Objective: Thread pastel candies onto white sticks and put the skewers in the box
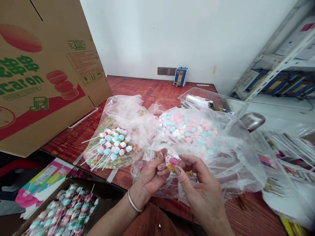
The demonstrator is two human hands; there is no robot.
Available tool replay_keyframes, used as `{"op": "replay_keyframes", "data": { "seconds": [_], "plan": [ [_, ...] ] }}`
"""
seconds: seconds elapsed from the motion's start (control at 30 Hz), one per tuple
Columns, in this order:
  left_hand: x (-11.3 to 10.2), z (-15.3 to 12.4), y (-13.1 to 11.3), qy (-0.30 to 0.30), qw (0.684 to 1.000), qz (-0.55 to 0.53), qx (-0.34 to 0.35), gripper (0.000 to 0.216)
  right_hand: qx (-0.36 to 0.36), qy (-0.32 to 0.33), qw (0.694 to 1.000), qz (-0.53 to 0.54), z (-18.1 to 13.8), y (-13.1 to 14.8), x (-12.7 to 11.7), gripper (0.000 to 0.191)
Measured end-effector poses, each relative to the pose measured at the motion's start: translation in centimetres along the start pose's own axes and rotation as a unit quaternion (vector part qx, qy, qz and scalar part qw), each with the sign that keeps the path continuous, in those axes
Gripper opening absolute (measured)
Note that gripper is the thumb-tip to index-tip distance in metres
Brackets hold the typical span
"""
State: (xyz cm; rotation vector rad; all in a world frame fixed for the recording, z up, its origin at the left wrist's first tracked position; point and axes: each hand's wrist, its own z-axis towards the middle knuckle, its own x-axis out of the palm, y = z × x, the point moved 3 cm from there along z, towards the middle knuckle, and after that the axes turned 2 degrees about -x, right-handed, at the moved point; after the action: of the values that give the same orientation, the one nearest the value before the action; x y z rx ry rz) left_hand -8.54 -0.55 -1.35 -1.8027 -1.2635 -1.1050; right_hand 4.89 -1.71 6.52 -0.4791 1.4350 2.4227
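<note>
Near the table's front edge, my left hand (154, 175) and my right hand (200, 186) are close together, both with fingers closed. Between their fingertips is a small printed plastic wrapper (170, 162) with pink and yellow patterns. A clear piece with coloured print (150, 154) sticks out at my left fingers; whether it belongs to the same wrapper I cannot tell. Beyond my hands a large clear bag (236, 157) holds pastel marshmallows (192, 127). To the left, several marshmallow sticks (115, 142) lie on a bag of colourful ring-shaped candies (126, 161).
A tall cardboard box (56, 108) stands at the left. Below the table edge, an open carton (23, 229) holds many wrapped marshmallow sticks (66, 209). A clear plastic tray (236, 106), a metal scoop (253, 121) and a blue device (181, 77) are farther back; shelves (283, 62) stand right.
</note>
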Motion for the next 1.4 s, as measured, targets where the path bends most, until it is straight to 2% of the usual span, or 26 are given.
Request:
{"op": "replay_keyframes", "data": {
  "seconds": [0.13, 0.3, 0.47, 0.57, 0.67, 1.0, 1.23, 1.4],
  "plan": [
    [-0.4, -0.5, -1.1, 0.007, 1.0, -0.016, 0.014, 0.016, 0.034, 0.011, 0.999, 0.02, 0.1, -0.4, 1.0, 0.023],
    [-0.6, -0.6, -1.7, 0.009, 1.0, -0.012, 0.024, 0.017, 0.018, 0.014, 1.0, 0.012, 0.0, 0.1, 1.7, 0.018],
    [-0.1, -0.5, -1.5, 0.046, 0.995, 0.081, 0.049, 0.03, -0.024, -0.004, 0.999, -0.038, 0.3, 0.4, 1.6, 0.02],
    [0.1, -0.4, -1.3, 0.038, 0.987, 0.137, 0.081, 0.037, -0.054, 0.022, 0.998, -0.033, 0.3, 0.1, 1.5, 0.024],
    [0.2, -0.4, -0.7, 0.042, 0.977, 0.193, 0.076, 0.036, -0.055, 0.03, 0.998, -0.023, 0.2, -0.8, 1.4, 0.016],
    [-0.4, 0.6, 0.2, -0.062, 0.943, 0.278, 0.17, 0.042, 0.012, 0.021, 0.999, -0.021, -1.0, -3.3, 0.3, 0.014],
    [-0.6, 1.5, 1.4, -0.025, 0.975, 0.209, 0.067, 0.039, 0.012, 0.007, 0.999, -0.03, -0.7, -3.2, -0.6, 0.016],
    [-1.0, 1.6, 1.3, -0.042, 0.992, 0.118, -0.001, 0.03, 0.063, 0.01, 0.997, 0.032, -0.8, -3.3, -0.8, 0.016]
  ]
}}
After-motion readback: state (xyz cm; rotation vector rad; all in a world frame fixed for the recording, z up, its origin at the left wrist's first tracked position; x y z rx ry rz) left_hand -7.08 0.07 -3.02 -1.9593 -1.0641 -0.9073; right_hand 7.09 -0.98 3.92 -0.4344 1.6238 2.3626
